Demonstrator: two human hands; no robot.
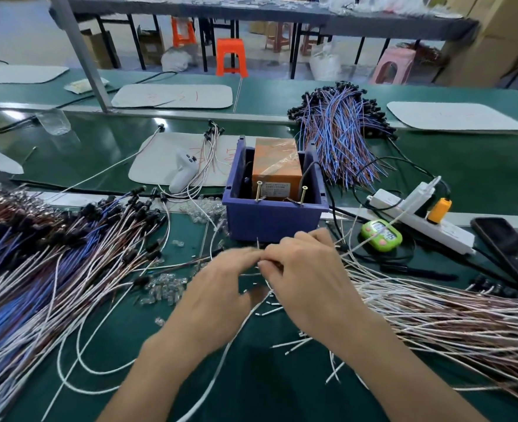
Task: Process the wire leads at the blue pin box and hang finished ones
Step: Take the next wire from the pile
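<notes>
The blue pin box [274,219] stands mid-table with an orange block [276,166] inside and two brass screws sticking up at its front rim. Just in front of it my left hand [221,287] and my right hand [300,269] meet fingertip to fingertip, pinching a thin white wire lead [236,333] that trails down toward me. The exact grip is blurred. A pile of white and brown leads [434,315] fans out to the right. Leads with black ends [68,254] lie heaped to the left.
A bundle of blue and brown leads [340,129] hangs over the rail behind the box. A white controller [184,172] lies on a grey mat. A green timer [381,234], a power strip [419,214] and a black phone [507,248] sit at the right. Clear caps and cut wire bits litter the green mat.
</notes>
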